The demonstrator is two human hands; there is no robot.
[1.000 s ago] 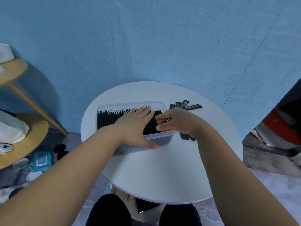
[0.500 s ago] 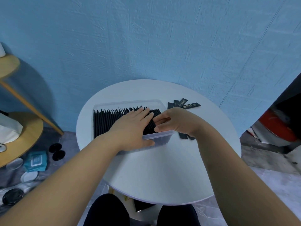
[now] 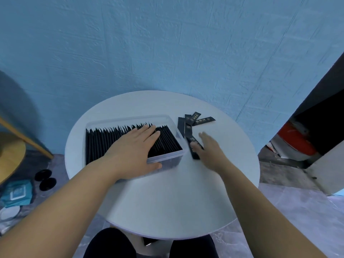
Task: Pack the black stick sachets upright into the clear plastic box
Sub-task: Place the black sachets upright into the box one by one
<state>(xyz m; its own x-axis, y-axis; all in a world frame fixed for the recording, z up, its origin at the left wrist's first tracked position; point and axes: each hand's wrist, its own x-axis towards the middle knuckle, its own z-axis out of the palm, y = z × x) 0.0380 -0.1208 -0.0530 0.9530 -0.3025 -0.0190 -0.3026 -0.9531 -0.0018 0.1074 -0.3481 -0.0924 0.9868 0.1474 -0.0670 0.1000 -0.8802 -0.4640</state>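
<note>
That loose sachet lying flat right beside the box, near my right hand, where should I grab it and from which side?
Probably pinch the sachet across its narrow width, around mid-length, with the right hand coming from the right. It lies flat on the table with its long edges exposed, and the box wall stands close on its left, leaving little room there.

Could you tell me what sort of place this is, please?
Probably a room at home: a round white table by a blue wall, a wooden stand, a teal packet on the floor.
</note>
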